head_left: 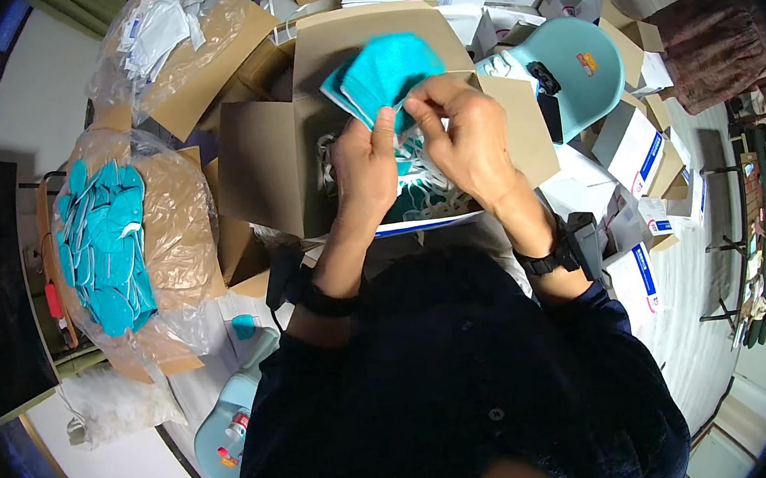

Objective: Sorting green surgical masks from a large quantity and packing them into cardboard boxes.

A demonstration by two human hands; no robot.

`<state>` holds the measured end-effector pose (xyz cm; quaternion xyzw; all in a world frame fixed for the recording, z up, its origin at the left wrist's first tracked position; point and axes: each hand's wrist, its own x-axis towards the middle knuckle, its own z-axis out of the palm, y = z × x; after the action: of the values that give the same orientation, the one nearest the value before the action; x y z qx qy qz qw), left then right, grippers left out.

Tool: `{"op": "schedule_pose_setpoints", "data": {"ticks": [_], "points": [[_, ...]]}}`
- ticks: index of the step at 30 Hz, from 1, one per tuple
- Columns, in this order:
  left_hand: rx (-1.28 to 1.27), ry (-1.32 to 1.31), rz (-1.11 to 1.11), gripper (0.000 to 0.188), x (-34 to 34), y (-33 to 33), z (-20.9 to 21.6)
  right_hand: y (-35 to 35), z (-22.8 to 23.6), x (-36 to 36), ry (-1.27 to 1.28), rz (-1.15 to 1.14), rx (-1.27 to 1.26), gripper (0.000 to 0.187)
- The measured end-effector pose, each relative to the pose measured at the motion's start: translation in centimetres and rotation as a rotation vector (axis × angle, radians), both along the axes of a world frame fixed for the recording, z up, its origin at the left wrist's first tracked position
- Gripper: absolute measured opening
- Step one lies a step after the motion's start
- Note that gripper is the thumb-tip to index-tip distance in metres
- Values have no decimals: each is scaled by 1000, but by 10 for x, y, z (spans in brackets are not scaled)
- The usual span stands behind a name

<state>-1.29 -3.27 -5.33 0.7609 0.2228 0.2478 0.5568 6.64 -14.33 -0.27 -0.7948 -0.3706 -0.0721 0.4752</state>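
Note:
A small stack of teal face masks [391, 68] with pale edges is held up over an open cardboard box [257, 173]. My left hand [366, 171] grips the stack's lower left part, its thumb lying along the front. My right hand [470, 136] is closed in a pinch at the stack's lower right edge. Inside the box, below my hands, white elastic straps [428, 178] lie tangled over more teal pieces, partly hidden by my wrists.
To the left, a clear plastic bag [176, 205] holds a heap of teal masks [108, 244]. Another bag of white pieces [163, 33] stands behind it. A pale blue plastic stool [585, 78] is at the right, among several white cartons [631, 152]. A second stool [220, 424] stands lower left.

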Motion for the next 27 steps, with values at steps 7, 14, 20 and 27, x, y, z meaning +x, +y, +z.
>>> {"op": "schedule_pose_setpoints", "data": {"ticks": [7, 14, 20, 27], "points": [[211, 99, -152, 26, -5, -9, 28, 3, -12, 18, 1126, 240, 624, 14], [137, -6, -193, 28, -18, -5, 26, -4, -7, 70, 1206, 25, 988, 16], [-604, -218, -64, 27, -18, 16, 26, -35, -4, 72, 909, 129, 175, 27], [-850, -176, -158, 33, -8, 10, 24, -11, -11, 14, 1068, 464, 482, 24]]}}
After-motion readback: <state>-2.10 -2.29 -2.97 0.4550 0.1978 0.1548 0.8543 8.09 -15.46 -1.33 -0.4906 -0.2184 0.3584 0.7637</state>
